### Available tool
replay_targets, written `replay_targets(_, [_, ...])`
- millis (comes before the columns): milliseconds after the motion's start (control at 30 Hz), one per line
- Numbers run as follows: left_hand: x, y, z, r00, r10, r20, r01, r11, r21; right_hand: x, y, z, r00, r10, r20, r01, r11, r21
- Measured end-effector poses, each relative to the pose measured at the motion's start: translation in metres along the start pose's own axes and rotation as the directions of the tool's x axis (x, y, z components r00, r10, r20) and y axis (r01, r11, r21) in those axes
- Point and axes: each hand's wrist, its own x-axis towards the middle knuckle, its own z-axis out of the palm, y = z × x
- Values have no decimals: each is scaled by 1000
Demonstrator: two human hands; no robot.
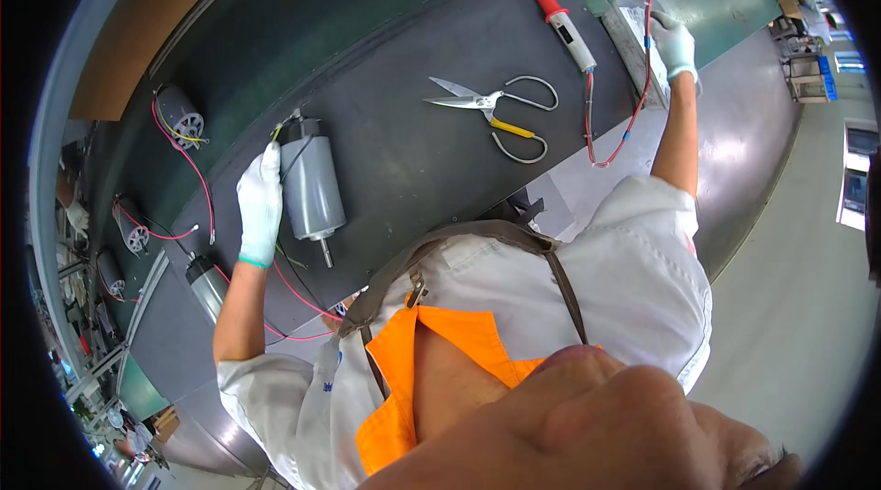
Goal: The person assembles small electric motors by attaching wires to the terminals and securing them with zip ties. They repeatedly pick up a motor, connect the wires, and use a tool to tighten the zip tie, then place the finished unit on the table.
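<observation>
A grey cylindrical electric motor [314,187] lies on the dark bench mat, its shaft toward me. Along its left side is my left hand [260,201], in a white glove, fingers closed around the motor's wires near its far end. A yellow-green wire end [276,132] sticks out past the fingertips. Off to the right, my gloved right hand [675,44] reaches into a clear plastic tray [631,36]. Its fingers are bent together; what they grip is too small to tell. Scissors [491,103] with a yellow-wrapped handle lie spread between my hands.
A red and grey corded tool like an electric screwdriver [555,13] lies beside the tray, its cable looping toward me. More motors [178,114] with red wires stand at the left. A cardboard box [142,27] sits far left, and a co-worker's gloved hand [77,217] shows beyond.
</observation>
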Motion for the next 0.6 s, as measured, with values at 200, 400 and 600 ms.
replay_targets(200, [-35,18,-4,933,-301,196,356,844,-401,57,16,64,965,193,177,-155,965,-211])
replay_targets(400, [-74,23,22,917,-279,284,373,853,-365,45,52,43,981,-136,136,165,960,-225])
replay_targets(600, [-44,55,-1,788,-49,614,50,999,15,-23,-58,-77,926,86,-368,1,973,230])
